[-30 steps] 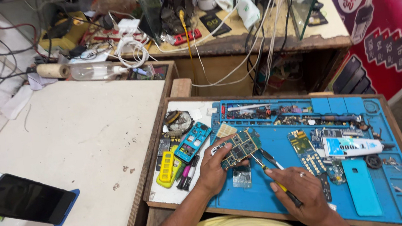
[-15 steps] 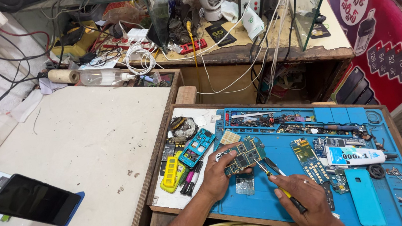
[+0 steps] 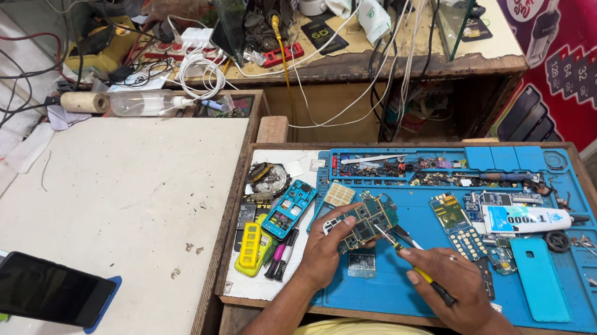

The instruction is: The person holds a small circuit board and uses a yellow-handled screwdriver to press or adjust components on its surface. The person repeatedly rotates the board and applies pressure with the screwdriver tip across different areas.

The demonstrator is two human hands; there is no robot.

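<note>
A bare green circuit board, stripped of any casing, tilted above the blue work mat and pinched at its near edge in the left hand, fingers closed on it. Against the board's right side, the metal tip of a yellow-handled screwdriver, gripped pen-fashion in the closed right hand. Work on the board apparently mid-course: housing already off, nothing yet refitted, tool tip at or just off the board's surface, exact contact too small to tell. Just below the board on the mat, a small pale square part, lying loose. To the right, a second narrow circuit board, a white tube of adhesive and a turquoise phone back cover, all apart from the hands. Along the mat's far compartments, a scatter of small dark parts and screws. Left of the mat on the white tray area, a turquoise phone frame, a yellow keypad shell and a few marker pens, untouched. Farther left on the pale bench, a dark smartphone face up, well apart from the work.
</note>
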